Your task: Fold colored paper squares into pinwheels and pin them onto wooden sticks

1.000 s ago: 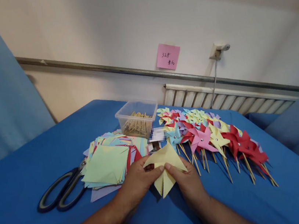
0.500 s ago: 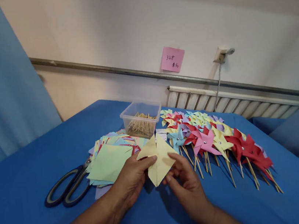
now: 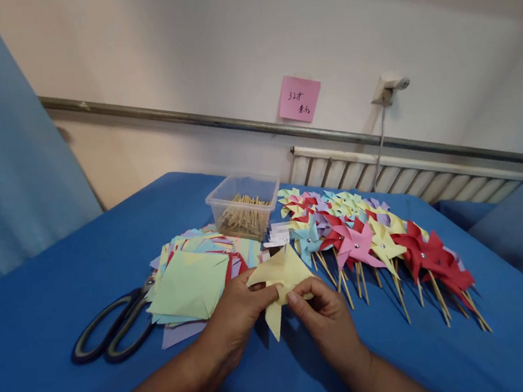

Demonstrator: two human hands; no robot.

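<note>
The right hand [image 3: 327, 311] newly pinches the pale-yellow slit paper square [image 3: 285, 265] at four o'clock, left hand [image 3: 235, 307] gripping at eight; another corner seems gathered inward.

The one view comes from a camera worn on the person's head, looking forward and down from above the near side of the blue tabletop [image 3: 104, 257], with the forearms [image 3: 162, 391] entering from the bottom edge and the left hand [image 3: 232, 313] and right hand [image 3: 326, 317] close in, just below the middle. It faces across that surface to the wall [image 3: 182, 45] beyond, where the metal rail [image 3: 182, 117] slants down to the right, and takes in a blue curtain [image 3: 6, 147] along the left edge.
</note>
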